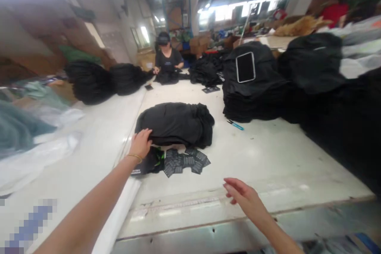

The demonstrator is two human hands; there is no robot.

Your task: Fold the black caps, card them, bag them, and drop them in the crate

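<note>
A low stack of folded black garments (175,121) lies in the middle of the white table. My left hand (141,143) rests with its fingers laid over the stack's near left corner, not closed on it. Just in front of the stack are several loose dark tags (186,160) with pale print. Beside them, partly behind my left wrist, is a black bundle (151,160) with a bit of green. Over the table near its front edge, my right hand (242,195) has its fingers loosely bent, and I see nothing in it.
Tall piles of black garments (253,99) stand on the right, one carrying a tablet-like device (245,67). Small blue thread snips (235,125) lie beside that pile. More black bundles (89,81) sit at the back left. A person (168,59) handles black cloth across the table.
</note>
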